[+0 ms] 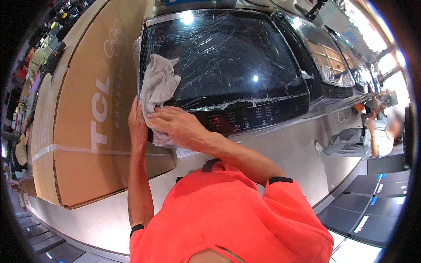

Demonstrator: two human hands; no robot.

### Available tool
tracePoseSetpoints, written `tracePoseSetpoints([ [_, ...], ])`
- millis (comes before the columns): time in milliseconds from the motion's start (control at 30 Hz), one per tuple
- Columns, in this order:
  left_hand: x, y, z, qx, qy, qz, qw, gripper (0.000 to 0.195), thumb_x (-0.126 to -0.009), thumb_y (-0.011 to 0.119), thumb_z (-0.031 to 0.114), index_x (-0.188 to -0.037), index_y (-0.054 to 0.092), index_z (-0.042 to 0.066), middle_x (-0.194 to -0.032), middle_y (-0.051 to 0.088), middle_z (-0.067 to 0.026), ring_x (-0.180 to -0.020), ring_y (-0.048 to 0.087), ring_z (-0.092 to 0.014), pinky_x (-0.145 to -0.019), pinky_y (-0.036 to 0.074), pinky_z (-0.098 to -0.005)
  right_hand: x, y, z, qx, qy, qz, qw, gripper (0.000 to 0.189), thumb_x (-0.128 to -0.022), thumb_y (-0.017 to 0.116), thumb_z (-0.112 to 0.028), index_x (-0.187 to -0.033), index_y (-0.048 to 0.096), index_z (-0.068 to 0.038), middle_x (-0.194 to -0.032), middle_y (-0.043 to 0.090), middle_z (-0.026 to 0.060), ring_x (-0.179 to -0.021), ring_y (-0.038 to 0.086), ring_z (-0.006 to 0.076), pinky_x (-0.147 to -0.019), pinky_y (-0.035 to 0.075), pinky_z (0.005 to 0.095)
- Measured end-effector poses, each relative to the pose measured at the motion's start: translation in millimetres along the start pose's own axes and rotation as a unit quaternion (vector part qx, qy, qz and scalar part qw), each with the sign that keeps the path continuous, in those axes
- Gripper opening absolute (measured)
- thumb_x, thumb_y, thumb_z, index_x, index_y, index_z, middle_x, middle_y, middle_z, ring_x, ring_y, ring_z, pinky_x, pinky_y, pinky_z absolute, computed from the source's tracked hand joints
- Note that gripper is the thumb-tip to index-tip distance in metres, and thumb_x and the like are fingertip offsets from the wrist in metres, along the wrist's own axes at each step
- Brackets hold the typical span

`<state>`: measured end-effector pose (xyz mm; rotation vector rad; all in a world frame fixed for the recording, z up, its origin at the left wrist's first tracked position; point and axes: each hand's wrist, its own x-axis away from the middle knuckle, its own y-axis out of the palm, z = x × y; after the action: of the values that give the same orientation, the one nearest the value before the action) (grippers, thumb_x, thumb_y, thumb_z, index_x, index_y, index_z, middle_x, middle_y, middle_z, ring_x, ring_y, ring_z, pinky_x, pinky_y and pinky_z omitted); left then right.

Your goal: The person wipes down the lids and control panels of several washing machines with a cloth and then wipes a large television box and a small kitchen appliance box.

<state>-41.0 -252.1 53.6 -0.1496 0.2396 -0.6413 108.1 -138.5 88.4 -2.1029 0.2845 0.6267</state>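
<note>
A black top-loading washing machine (227, 59) stands before me, its lid wrapped in creased clear plastic film. Along its front runs a control panel (253, 116) with small printed markings and buttons. A crumpled grey cloth (159, 80) lies over the lid's left edge and hangs down towards the front left corner. My right hand (179, 125) has its fingers on the lower part of this cloth, gripping it against the corner. My left hand (138, 120) is upright at the machine's left side, beside the cloth; its fingers are partly hidden, and whether it holds anything is unclear.
A large TCL cardboard carton (95, 108) with a strap stands close on the left. More film-wrapped washing machines (325, 62) continue to the right, near a white Midea box (345, 29). A person (368, 138) is on the right, above dark panels (361, 203). Pale floor (286, 151) lies between.
</note>
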Motion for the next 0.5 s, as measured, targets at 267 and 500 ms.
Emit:
tracePoseSetpoints([
  [267, 41, 24, 38, -0.293, 0.2, 0.08, 0.932, 0.053, -0.099, 0.047, 0.033, -0.145, 0.039, 0.007, -0.154, 0.03, -0.0176, -0.145, 0.019, -0.036, -0.116, 0.017, -0.0471, 46, -46, 17, 0.16, 0.001, 0.019, 0.987, 0.04, -0.079, 0.062, -0.007, -0.118, 0.061, -0.01, -0.133, 0.057, 0.004, -0.125, 0.052, 0.0213, -0.111, 0.029, 0.0454],
  [500, 50, 79, 63, -0.409, 0.248, -0.144, 0.866, 0.056, -0.091, 0.06, 0.03, -0.143, 0.045, 0.015, -0.154, 0.031, -0.0124, -0.144, 0.024, -0.033, -0.116, 0.015, -0.05, 95, -78, 23, 0.149, 0.021, 0.076, 0.986, 0.038, -0.08, 0.062, -0.012, -0.118, 0.062, -0.014, -0.132, 0.058, 0.0045, -0.124, 0.054, 0.0197, -0.111, 0.028, 0.047],
])
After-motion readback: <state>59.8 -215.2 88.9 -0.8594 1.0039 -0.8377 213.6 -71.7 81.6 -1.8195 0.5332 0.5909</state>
